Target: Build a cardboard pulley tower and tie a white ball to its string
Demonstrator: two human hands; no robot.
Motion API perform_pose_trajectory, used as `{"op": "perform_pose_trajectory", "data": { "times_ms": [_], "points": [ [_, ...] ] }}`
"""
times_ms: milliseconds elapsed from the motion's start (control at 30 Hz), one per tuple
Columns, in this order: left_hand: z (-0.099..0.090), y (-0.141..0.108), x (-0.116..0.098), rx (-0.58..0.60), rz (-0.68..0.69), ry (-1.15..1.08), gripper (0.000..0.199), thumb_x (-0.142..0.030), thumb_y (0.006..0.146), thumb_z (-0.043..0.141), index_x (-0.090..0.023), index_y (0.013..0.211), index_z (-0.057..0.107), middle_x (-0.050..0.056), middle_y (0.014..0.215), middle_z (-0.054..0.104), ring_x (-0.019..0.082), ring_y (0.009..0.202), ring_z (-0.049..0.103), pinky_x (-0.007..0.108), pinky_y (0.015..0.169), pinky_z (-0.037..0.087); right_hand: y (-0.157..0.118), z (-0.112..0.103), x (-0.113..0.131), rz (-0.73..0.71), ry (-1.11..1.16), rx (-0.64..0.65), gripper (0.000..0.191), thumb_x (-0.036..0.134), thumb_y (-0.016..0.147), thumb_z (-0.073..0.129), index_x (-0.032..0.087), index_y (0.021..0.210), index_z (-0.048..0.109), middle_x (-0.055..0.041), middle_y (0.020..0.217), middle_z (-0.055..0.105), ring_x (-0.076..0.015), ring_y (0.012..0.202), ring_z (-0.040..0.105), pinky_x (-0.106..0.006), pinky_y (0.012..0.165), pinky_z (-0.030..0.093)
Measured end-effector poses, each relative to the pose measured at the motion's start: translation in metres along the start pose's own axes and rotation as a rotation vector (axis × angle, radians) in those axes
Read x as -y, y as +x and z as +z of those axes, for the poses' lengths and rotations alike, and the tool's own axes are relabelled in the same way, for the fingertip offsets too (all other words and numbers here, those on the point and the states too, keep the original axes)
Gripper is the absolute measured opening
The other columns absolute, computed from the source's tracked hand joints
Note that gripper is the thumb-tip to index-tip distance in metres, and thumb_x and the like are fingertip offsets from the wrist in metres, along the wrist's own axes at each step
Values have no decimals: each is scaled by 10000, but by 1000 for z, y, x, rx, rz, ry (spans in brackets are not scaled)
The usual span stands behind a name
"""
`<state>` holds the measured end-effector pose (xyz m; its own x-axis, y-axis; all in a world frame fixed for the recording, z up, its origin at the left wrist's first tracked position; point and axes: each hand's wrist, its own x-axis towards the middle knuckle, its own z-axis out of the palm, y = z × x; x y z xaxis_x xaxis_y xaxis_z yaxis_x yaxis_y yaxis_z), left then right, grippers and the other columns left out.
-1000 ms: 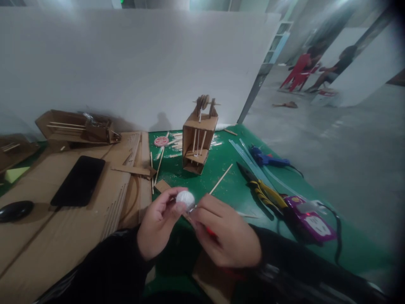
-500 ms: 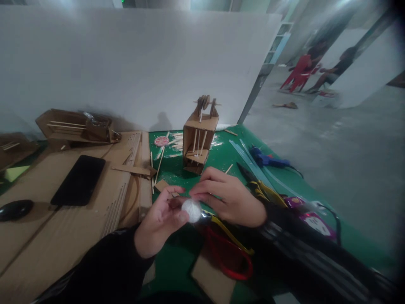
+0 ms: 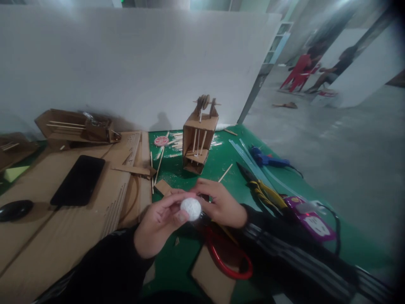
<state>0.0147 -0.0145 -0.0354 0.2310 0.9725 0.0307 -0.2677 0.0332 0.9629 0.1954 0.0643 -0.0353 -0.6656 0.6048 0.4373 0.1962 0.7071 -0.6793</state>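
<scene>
My left hand (image 3: 160, 221) is closed around a small white ball (image 3: 191, 209) with a rough, thread-like surface, its thumb along the lower edge and the fingers behind. Close against the ball's far right side is my right hand (image 3: 223, 204), fingers curled together; whatever lies between their tips is hidden. Under the right wrist, red-handled scissors (image 3: 226, 266) rest on the green tabletop, partly covered. Just beyond the hands stands an upright cardboard frame (image 3: 200, 137) with sticks inside and discs on top. A small cardboard piece (image 3: 163, 187) lies beside my left fingers.
Pliers with yellow handles (image 3: 265, 192), a blue glue gun (image 3: 268, 158) and a purple power strip (image 3: 316, 223) lie to the right. At left are a phone (image 3: 79, 179), a mouse (image 3: 15, 210) and cardboard sheets (image 3: 38, 236). Two people sit in the distance.
My right hand has drawn down and left, in closer behind the ball, uncovering more of the pliers and a loose stick. The left hand has barely shifted.
</scene>
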Motion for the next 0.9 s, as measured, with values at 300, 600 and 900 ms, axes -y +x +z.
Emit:
{"op": "perform_pose_trajectory", "data": {
  "times_ms": [300,600,900],
  "points": [
    [-9,4,14,-148,-12,-34,360,-355,858,619,-184,1174,630,92,1088,668,213,1006,597,294,887,438,-15,11,22,-30,-136,91,132,138,886,485,139,828,603,-43,739,511,-148,691,475,-247,606,396],
    [-3,3,13,-147,-44,-38,359,-359,879,588,-178,1190,596,87,1055,660,192,959,598,280,856,433,-21,-1,47,-107,-220,54,104,112,857,472,169,808,544,-53,741,532,-164,703,461,-261,614,393],
    [0,4,6,-31,-87,-73,273,-308,823,670,-187,1062,616,54,974,639,159,871,592,255,789,446,-5,-25,56,-273,-415,154,182,47,845,422,162,793,552,-61,734,515,-176,674,403,-288,600,356]
  ]
}}
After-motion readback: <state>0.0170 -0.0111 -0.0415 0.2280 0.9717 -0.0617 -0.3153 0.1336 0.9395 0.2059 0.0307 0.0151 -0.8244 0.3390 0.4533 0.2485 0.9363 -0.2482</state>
